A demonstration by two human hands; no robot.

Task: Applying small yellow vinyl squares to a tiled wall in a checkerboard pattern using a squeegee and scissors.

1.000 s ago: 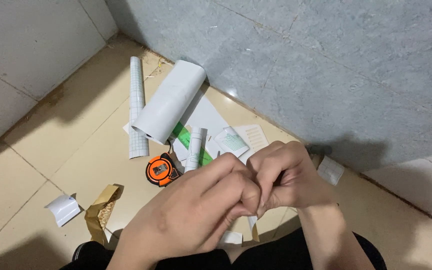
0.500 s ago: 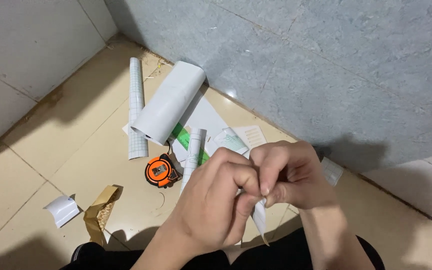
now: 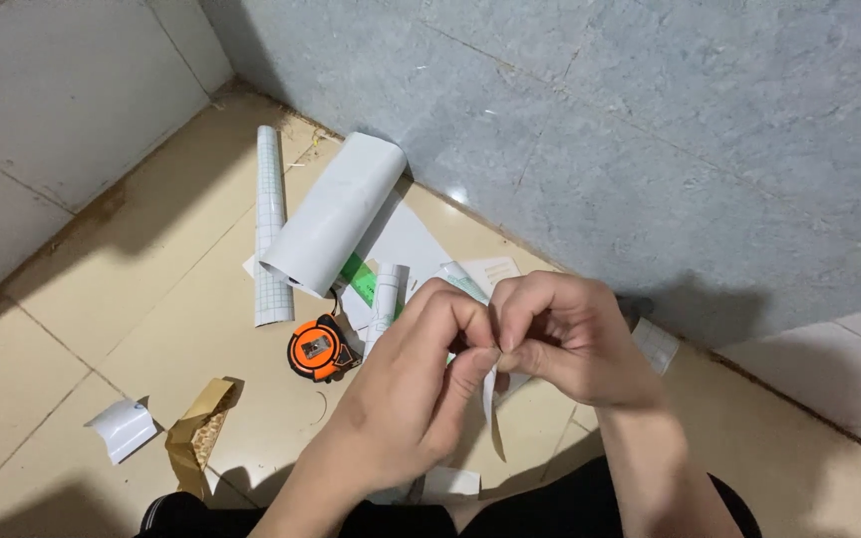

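My left hand (image 3: 406,399) and my right hand (image 3: 565,339) meet in the middle of the view, fingertips pinched together on a narrow white strip (image 3: 490,403) that hangs down between them. The strip's lower end is brownish and pointed. Both hands hover above the tan tiled floor (image 3: 151,299). An orange tape measure (image 3: 318,349) lies on the floor just left of my left hand.
A thick grey-white roll (image 3: 336,209) and a thin gridded roll (image 3: 269,219) lie near the grey wall (image 3: 600,120). White sheets, a green-printed package (image 3: 359,271) and a small white tube (image 3: 386,294) sit under them. A brown paper scrap (image 3: 201,428) and white scrap (image 3: 122,428) lie at lower left.
My hands have drawn slightly apart at the fingertips and the white strip now hangs down between them, longer than before. The things on the floor have not moved.
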